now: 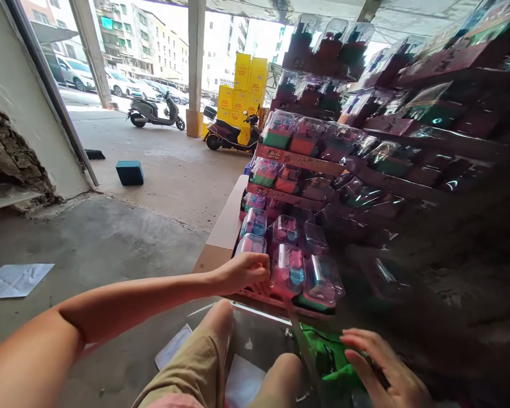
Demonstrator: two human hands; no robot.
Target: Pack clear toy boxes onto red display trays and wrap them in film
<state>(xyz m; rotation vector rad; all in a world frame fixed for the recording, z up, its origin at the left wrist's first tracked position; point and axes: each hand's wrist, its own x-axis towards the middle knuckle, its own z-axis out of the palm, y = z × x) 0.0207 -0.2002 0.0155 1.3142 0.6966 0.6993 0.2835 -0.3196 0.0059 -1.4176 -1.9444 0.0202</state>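
Observation:
My left hand (249, 273) reaches across to the front of a display tray (261, 302) filled with small clear plastic boxes. Its fingers are curled together beside a box with pink and blue contents (289, 266); what they grip, if anything, is hidden. Behind that hand stands another clear box (251, 243), partly covered. At the tray's right front corner a box with a green base (321, 283) leans a little. Lower right, my right hand (382, 362) is held with fingers apart, holding nothing visible, close to a bright green cloth or bag (327, 351).
Stacked trays of wrapped boxes (310, 153) rise at the right, much of them in shadow. A teal block (130, 173) and paper sheets (19, 280) lie on the floor. Scooters (157, 110) and yellow cartons (242, 93) stand farther back.

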